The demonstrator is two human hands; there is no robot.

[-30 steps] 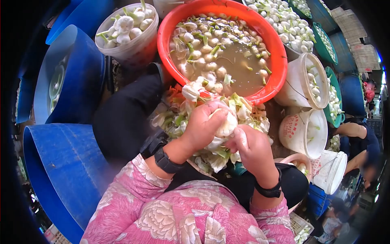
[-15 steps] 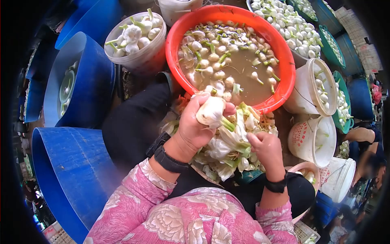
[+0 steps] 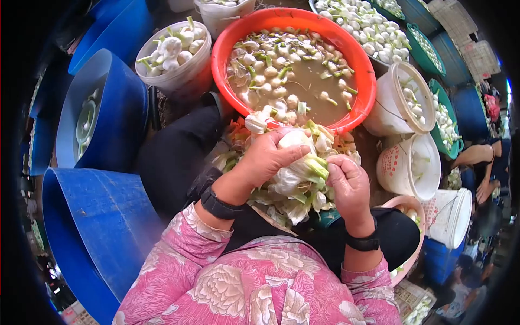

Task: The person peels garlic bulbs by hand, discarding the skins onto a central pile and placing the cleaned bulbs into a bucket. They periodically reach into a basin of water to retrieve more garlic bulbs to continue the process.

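Apparently partway through one bulb: at centre frame, the left hand (image 3: 265,160) has its fingers wrapped round a garlic bulb (image 3: 295,140), smooth and white on top, with the green stem (image 3: 318,167) attached. The right hand's (image 3: 352,189) fingers pinch that stem's end. Beneath lie loose husks (image 3: 295,203). Many trimmed-looking bulbs sit in the red basin (image 3: 369,81), top centre; longer-stemmed ones fill a bucket (image 3: 187,76), upper left, seemingly unfinished.
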